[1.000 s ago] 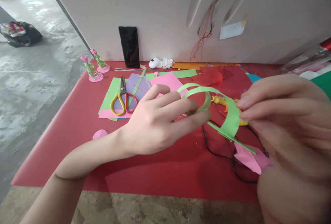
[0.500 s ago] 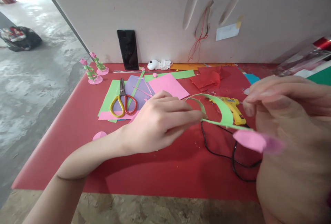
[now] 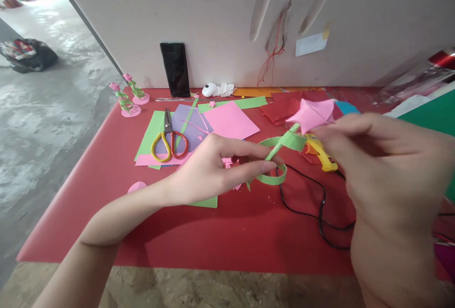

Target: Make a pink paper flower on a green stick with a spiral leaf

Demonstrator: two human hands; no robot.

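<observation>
A pink folded paper star (image 3: 313,114) tops a thin green paper stem (image 3: 277,148), tilted up to the right. My left hand (image 3: 213,168) is closed on the lower stem between thumb and fingers. Around the stem loops a curled green paper strip (image 3: 272,179). My right hand (image 3: 391,170), a little blurred, pinches the star's right edge. Just behind the star lies a yellow glue gun (image 3: 325,158), partly hidden by the strip and the right hand. Scissors (image 3: 168,132) with one yellow and one red handle rest on colored paper to the left.
Two small paper flowers (image 3: 131,110) on pink round bases stand at the red table's (image 3: 249,237) far left corner. A black phone (image 3: 175,68) leans against the wall. The glue gun's black cable (image 3: 302,211) loops across the right. Pink paper (image 3: 232,121) lies mid-table.
The pink star has swung upward from low beside my right hand, and the stem now points up. My right hand has closed on the star. My left hand still holds the stem.
</observation>
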